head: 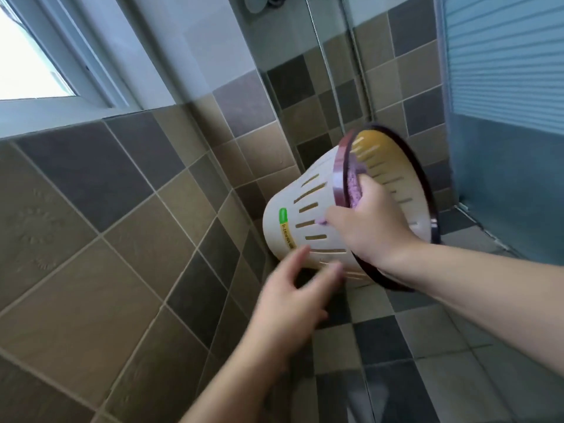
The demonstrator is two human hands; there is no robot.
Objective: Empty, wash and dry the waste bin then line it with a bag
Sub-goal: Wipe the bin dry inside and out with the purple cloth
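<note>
A white slotted waste bin [308,209] with a dark purple rim is held on its side in the air, mouth facing right, with nothing visible inside it. A green and yellow label sits near its base. My right hand [366,221] grips the rim together with a purple cloth [355,190], which is pressed between my fingers and the bin wall. My left hand [293,303] is blurred, fingers spread, just below the bin's underside; whether it touches the bin I cannot tell.
A brown and grey tiled wall [128,227] runs close on the left, under a window [33,56]. Glass shower panels [332,74] stand behind the bin. A blue door [503,117] is at the right. The tiled floor [427,346] lies below.
</note>
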